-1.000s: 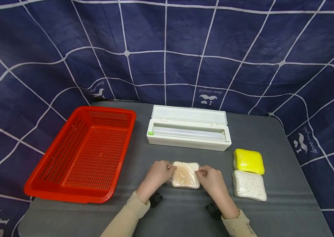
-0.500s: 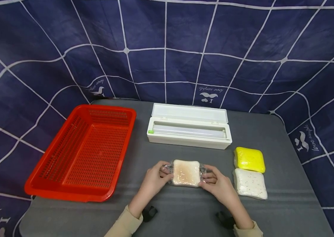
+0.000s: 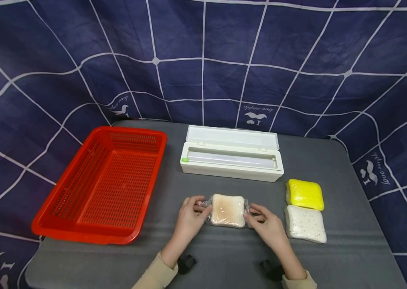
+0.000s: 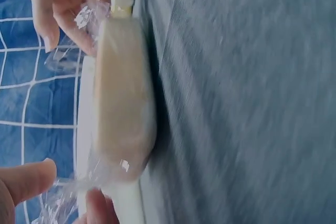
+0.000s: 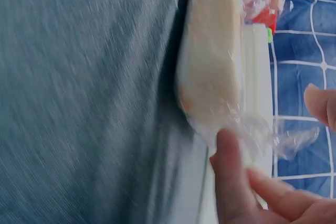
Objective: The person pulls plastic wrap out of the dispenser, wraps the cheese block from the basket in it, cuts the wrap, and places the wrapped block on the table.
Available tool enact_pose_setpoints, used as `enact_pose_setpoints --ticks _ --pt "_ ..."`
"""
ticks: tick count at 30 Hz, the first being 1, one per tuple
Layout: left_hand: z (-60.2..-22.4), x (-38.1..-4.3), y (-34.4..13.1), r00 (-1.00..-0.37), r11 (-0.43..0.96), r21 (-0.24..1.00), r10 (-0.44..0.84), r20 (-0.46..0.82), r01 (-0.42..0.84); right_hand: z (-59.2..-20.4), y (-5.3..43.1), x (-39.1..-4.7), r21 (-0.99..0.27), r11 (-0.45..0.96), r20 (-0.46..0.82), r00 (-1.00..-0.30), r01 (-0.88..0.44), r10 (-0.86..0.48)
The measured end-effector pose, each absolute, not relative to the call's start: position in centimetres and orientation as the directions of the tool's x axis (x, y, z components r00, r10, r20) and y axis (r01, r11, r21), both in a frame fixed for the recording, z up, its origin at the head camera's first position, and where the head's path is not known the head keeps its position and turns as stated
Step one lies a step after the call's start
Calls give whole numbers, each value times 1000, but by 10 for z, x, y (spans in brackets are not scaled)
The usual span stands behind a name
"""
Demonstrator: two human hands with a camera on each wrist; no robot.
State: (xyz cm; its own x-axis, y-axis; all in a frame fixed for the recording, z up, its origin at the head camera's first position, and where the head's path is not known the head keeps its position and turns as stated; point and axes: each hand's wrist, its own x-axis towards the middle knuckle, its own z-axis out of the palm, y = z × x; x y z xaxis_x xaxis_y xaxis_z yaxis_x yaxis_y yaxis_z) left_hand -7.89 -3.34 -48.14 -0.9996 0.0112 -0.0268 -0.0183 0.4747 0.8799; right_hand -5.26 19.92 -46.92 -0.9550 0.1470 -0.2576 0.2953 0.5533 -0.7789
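Note:
A slice of toast-like bread (image 3: 227, 210) wrapped in clear cling film lies flat on the grey table, between both hands. My left hand (image 3: 190, 218) is at its left end, thumb and fingers apart around loose film (image 4: 55, 203). At the right end my right hand (image 3: 270, 228) has its thumb and fingers spread beside another loose film end (image 5: 294, 140), which sticks out freely. In the wrist views the bread shows edge-on under shiny film. Whether the fingertips touch the film is hard to tell. The bread's underside is hidden.
Behind the bread stands a white cling film dispenser (image 3: 231, 170), lid up, roll inside. A red plastic basket (image 3: 149, 188) is on the left. To the right lie a yellow wrapped slice (image 3: 305, 194) and a speckled white wrapped slice (image 3: 306, 224). A blue checked cloth (image 3: 181, 80) hangs behind.
Both hands, at first pinching at the bread's sides with film across its top, moved outward to the film ends, then slightly back inward. The bread stays nearly in place.

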Motion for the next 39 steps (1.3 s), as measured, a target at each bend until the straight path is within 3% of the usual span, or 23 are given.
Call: enact_pose_setpoints --ticks 4,11,18,23,31,39 --pt "-490 -76 -25 -1000 448 894 -4 -30 -29 -475 195 -47 -801 509 -282 -948 317 146" --pt "-494 -69 -12 -998 405 913 -53 -36 -55 -479 172 -36 -885 405 -148 -963 231 225" --pt "-491 -66 -5 -993 365 923 -32 -117 -121 -477 152 -34 -921 335 -112 -959 199 261" --pt "-492 -65 -6 -994 370 923 -20 -107 -107 -476 136 -31 -870 474 -40 -978 135 205" --pt "-488 -64 -5 -990 361 923 -15 -140 -135 -486 106 -29 -661 748 134 -990 -56 44" --pt "-488 -62 -6 -992 375 919 -5 -129 -122 -497 92 -28 -487 858 252 -967 -162 -40"
